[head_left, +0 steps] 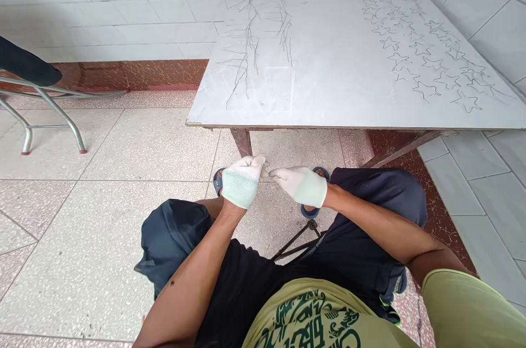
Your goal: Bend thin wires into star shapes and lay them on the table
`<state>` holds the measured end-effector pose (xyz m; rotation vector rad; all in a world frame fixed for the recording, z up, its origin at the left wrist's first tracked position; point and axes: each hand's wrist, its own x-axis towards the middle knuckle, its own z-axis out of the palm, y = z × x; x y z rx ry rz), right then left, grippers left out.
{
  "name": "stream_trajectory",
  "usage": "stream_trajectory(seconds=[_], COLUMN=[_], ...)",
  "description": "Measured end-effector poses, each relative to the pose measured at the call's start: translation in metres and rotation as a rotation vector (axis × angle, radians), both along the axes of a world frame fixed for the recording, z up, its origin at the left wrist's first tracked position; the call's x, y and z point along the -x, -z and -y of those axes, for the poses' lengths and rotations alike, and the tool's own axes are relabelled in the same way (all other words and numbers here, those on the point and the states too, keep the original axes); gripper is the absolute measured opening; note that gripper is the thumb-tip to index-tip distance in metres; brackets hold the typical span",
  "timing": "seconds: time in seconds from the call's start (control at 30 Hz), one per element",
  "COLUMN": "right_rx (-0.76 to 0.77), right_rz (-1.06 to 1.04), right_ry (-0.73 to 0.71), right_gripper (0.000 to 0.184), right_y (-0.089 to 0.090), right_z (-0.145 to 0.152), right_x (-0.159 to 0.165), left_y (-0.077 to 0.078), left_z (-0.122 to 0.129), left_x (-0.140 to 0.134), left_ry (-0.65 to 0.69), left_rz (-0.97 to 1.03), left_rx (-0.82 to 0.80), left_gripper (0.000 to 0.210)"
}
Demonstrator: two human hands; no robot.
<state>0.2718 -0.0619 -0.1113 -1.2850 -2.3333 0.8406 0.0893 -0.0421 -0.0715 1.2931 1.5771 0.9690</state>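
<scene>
Both of my hands wear white gloves with pale green cuffs and meet in front of my knees, below the table's front edge. A thin wire (241, 150) pokes out above the closed fingers of my left hand (245, 175). My right hand (293, 181) is closed in a pinch, its fingertips almost touching those of the left. It appears to grip the same wire, though most of the piece is hidden by the gloves. Wire stars (435, 63) lie spread over the right side of the table, and long bent wires (249, 35) lie on its left.
The white-topped table (329, 74) stands against tiled walls, its wooden leg (241, 141) just beyond my hands. A folding metal stool (57, 107) with part of another person's dark-clothed leg (27, 63) is at the left. My slippered feet rest on the speckled floor (102, 238).
</scene>
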Motion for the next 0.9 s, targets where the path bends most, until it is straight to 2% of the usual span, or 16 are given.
stream_trajectory(seconds=[0.1, 0.17, 0.23, 0.37, 0.6, 0.73, 0.9], right_rx=[-0.065, -0.088, -0.069, -0.058, -0.120, -0.183, -0.188], right_rz=[0.259, 0.467, 0.567, 0.546, 0.433, 0.426, 0.542], right_ry=[0.032, 0.004, -0.030, -0.040, 0.005, 0.108, 0.119], right_gripper=[0.039, 0.053, 0.061, 0.054, 0.028, 0.033, 0.042], right_y=[-0.006, -0.015, -0.023, -0.023, -0.002, -0.001, -0.013], right_z=[0.002, 0.002, 0.003, 0.004, 0.001, 0.005, 0.011], right_x=[0.007, 0.011, 0.014, 0.013, 0.009, 0.008, 0.009], left_y=[0.004, 0.007, 0.010, 0.016, 0.019, 0.021, 0.028], left_z=[0.000, -0.001, -0.002, -0.006, -0.015, -0.022, -0.030], left_x=[0.000, -0.001, -0.001, -0.001, 0.004, 0.010, 0.015], left_ry=[-0.017, -0.016, -0.012, 0.004, 0.080, 0.127, 0.116], left_rz=[-0.101, -0.155, -0.143, -0.040, 0.116, 0.202, 0.299], left_rx=[-0.013, -0.021, -0.010, 0.022, 0.057, 0.017, 0.005], left_gripper=[0.038, 0.041, 0.041, 0.037, 0.034, 0.039, 0.049])
